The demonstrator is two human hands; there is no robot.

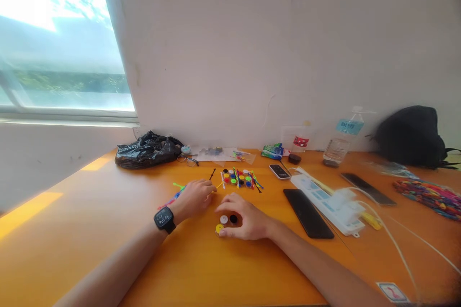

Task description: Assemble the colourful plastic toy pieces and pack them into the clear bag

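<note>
Sunlit orange tabletop (187,268) before pale wall (216,57) and window (65,57), right hand (248,219) unclenched around three discs (224,219), left hand (192,198) of unclear grip

Three discs (224,219) are chilling up front near two hands (248,218), and one bottle (337,147), one power strip (317,197), one smartwatch (164,219) plus one pair of glasses (192,161) are showing.

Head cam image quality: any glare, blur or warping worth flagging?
Head view: the window glares, its upper part washed out; sunlit patches streak the left of the table; the white plugs look smeared; the plastic bottle leans outward, probably wide-angle stretch; right hand and yellow disc are legible, fine detail soft.
</note>
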